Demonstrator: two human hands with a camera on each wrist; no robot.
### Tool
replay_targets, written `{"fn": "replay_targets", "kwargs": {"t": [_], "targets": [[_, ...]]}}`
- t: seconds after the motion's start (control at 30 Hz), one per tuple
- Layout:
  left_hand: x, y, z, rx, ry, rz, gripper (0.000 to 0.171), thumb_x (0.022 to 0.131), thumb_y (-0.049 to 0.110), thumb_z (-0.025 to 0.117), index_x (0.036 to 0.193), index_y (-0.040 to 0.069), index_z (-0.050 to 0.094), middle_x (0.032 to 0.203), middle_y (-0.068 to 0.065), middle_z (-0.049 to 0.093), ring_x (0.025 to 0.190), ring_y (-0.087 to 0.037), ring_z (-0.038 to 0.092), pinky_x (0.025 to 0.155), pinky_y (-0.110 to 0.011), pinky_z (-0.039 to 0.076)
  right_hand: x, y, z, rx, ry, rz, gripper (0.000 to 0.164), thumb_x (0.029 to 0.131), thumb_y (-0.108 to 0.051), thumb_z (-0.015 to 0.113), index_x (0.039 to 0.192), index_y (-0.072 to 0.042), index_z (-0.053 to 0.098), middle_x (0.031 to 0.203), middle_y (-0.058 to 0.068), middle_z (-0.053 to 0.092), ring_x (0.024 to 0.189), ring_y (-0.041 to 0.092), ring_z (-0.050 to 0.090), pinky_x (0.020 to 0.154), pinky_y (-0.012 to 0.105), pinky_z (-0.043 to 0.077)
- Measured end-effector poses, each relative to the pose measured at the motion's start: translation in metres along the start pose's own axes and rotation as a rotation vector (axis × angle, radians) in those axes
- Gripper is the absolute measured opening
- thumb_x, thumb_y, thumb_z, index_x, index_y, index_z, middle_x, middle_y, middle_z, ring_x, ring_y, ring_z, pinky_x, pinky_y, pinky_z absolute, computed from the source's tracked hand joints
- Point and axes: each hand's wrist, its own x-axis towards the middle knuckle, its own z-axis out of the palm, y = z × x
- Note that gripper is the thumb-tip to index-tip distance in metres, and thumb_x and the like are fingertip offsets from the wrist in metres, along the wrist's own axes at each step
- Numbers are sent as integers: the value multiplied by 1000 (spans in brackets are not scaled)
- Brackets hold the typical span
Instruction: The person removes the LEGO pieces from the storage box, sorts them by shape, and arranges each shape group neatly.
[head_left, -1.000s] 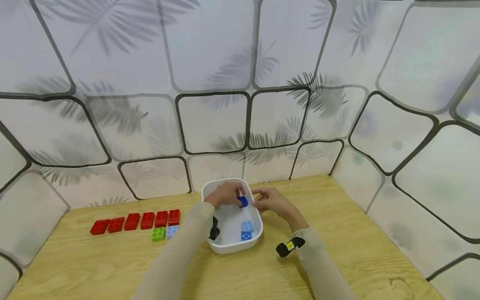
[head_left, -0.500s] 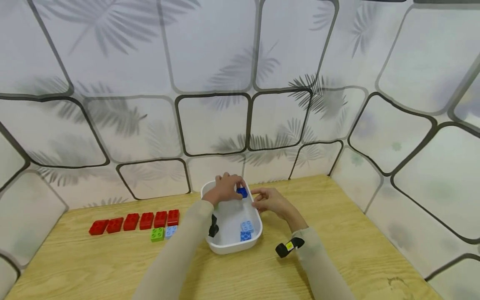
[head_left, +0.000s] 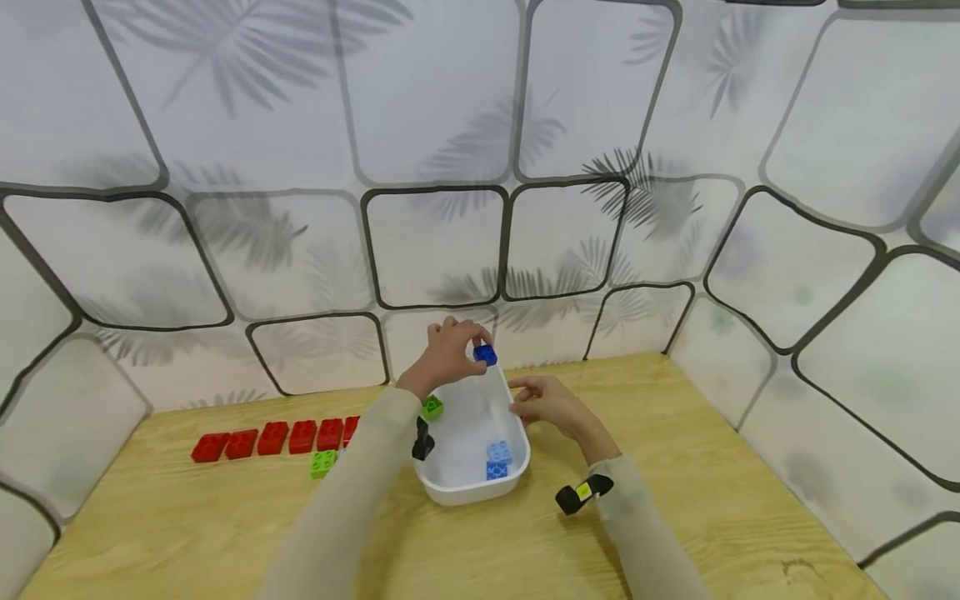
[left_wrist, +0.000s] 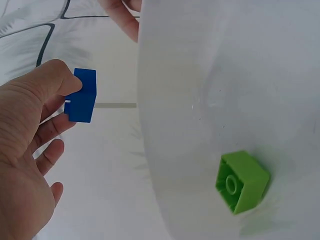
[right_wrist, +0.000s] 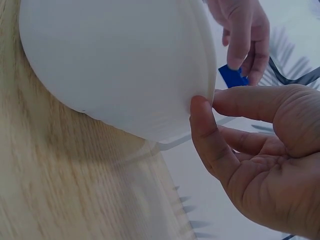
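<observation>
My left hand pinches a dark blue toy brick between thumb and fingers, raised at the far rim of a white plastic bin. In the left wrist view the blue brick appears outside the bin wall. My right hand holds the bin's right rim; in the right wrist view its thumb and index finger pinch that edge. Inside the bin lie a green brick, tipped on its side with its hollow underside showing, and two light blue bricks near the front right.
Left of the bin, several red bricks form a row on the wooden table. In front of them sits another green brick, with a light blue brick mostly hidden by my left sleeve. A patterned curtain rises behind the table.
My left hand has lifted the dark blue brick up and away from inside the bin to its far rim. The green brick inside has come into view. My right hand stays on the rim.
</observation>
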Motion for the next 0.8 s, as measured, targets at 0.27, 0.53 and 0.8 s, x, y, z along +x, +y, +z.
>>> {"fn": "replay_targets", "kwargs": {"t": [0.27, 0.53, 0.8], "targets": [[-21, 3, -29, 75, 99, 85, 32, 87, 17, 76, 119, 16, 67, 109, -2, 66, 107, -25, 46, 99, -56, 28, -4, -6, 2, -12, 1, -8, 50, 94, -3, 67, 142, 5, 53, 99, 12, 66, 78, 14, 66, 76, 34, 60], [-54, -3, -57, 133, 213, 171, 31, 85, 15, 77, 115, 15, 67, 108, -2, 67, 105, -26, 48, 101, -59, 28, -4, -6, 1, -17, -16, -30, 51, 95, -3, 67, 142, 7, 52, 99, 11, 66, 77, 13, 66, 75, 34, 60], [-96, -27, -76, 166, 181, 148, 30, 85, 13, 76, 113, 16, 67, 102, 0, 64, 101, -24, 46, 101, -58, 27, -1, -3, 0, -8, -24, -35, 51, 95, -3, 66, 143, 6, 52, 98, 10, 65, 79, 13, 65, 74, 31, 59]]}}
